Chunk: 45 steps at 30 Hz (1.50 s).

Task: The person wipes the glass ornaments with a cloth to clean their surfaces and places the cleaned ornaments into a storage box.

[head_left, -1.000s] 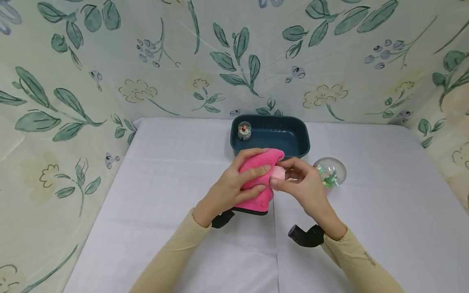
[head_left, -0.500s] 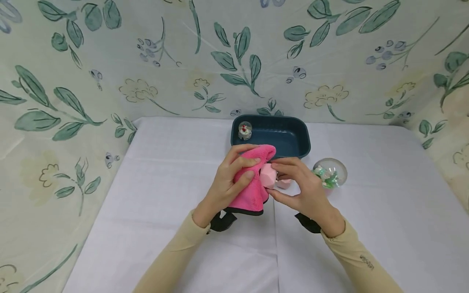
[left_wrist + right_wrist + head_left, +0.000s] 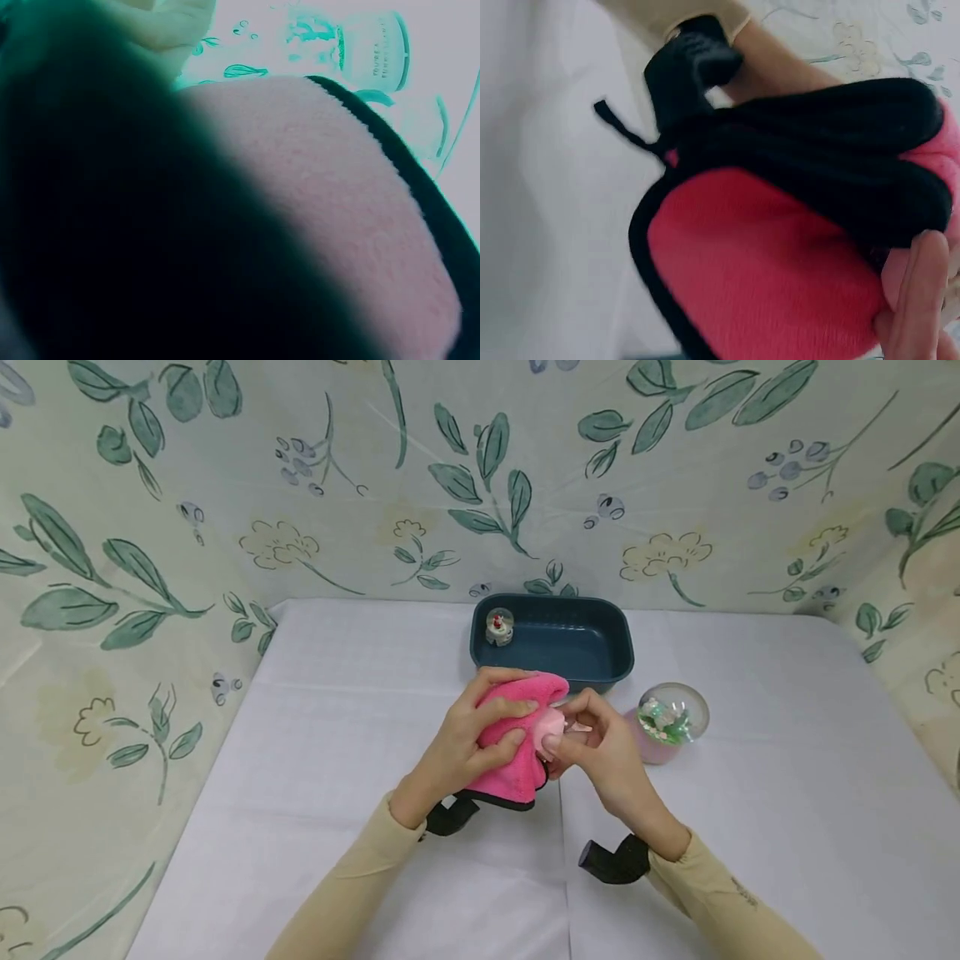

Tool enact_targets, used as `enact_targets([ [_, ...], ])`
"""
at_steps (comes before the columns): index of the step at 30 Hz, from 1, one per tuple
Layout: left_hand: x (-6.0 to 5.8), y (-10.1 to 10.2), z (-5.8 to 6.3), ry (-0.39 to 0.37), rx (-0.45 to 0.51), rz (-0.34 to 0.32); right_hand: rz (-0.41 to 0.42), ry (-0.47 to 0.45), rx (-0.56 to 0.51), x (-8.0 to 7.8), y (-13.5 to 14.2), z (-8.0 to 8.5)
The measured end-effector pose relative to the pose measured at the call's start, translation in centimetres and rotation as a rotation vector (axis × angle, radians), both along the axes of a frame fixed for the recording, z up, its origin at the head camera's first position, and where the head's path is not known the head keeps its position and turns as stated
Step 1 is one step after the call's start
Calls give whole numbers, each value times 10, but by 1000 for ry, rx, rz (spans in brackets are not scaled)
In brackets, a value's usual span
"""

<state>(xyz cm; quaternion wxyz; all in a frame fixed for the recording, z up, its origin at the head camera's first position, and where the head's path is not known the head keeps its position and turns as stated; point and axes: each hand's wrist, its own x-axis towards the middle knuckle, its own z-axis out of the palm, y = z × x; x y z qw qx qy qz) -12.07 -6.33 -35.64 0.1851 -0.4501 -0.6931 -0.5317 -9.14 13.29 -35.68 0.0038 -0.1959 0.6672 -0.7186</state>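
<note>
My left hand grips a bright pink towel with black edging, folded around one side of a small pale pink faceted object. From the other side, the thumb and fingers of my right hand pinch that object; its far part is hidden behind them. The towel hangs in loose folds with its black border and a small loop showing in the right wrist view, where right-hand fingers touch it. In the left wrist view the towel fills much of the picture behind a dark blur.
A dark blue tray stands beyond the hands, with a small snow globe at its left end. To the right of my right hand a bigger snow globe with a pink base lies tilted on the white-covered table. A floral cloth hangs behind.
The right fingers, spread around the pink object half a second ago, have closed in on it. Both hands have lowered slightly, and the object is turned and partly covered by fingers.
</note>
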Motion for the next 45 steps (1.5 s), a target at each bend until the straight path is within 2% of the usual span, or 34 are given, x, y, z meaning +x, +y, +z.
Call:
enact_targets([
  [2,-1,-1,0,-12,16,12,-10,97,94,-1,0,2],
  [7,-3,0,4,-24,46,40,-77,589,374,-9,6,5],
  [9,-3,1,5,-26,47,39,-98,736,416,-14,9,5],
  [11,-3,2,6,-30,42,24,-110,788,395,-16,10,5],
  [13,-2,2,7,-26,31,4,-130,757,350,-15,9,3],
  [14,-2,2,8,-18,22,-7,-131,703,311,-13,8,2],
  [20,-2,4,7,30,-11,-56,-63,100,36,0,0,5],
  [21,-1,4,7,33,-6,-60,-62,31,31,1,0,7],
  [22,-1,5,6,32,1,-60,-64,1,46,1,1,9],
  [23,-1,5,6,28,9,-57,-59,-2,66,2,1,11],
  [25,-2,5,6,17,31,-49,-57,75,151,1,3,14],
  [30,-3,2,8,-2,61,-30,-109,479,360,0,9,14],
  [33,-4,1,10,-1,53,-41,-134,646,378,-3,10,13],
  [35,-4,0,10,5,45,-57,-144,683,356,-4,10,12],
  [37,-3,0,10,14,34,-74,-150,651,312,-5,9,9],
  [38,-3,0,10,24,25,-79,-134,598,265,-4,8,8],
  [39,-3,0,10,33,13,-83,-118,521,220,-3,7,7],
  [43,-1,1,10,99,-46,-68,-53,119,45,1,3,8],
  [45,-1,1,9,136,-66,-54,-47,-12,25,1,3,10],
])
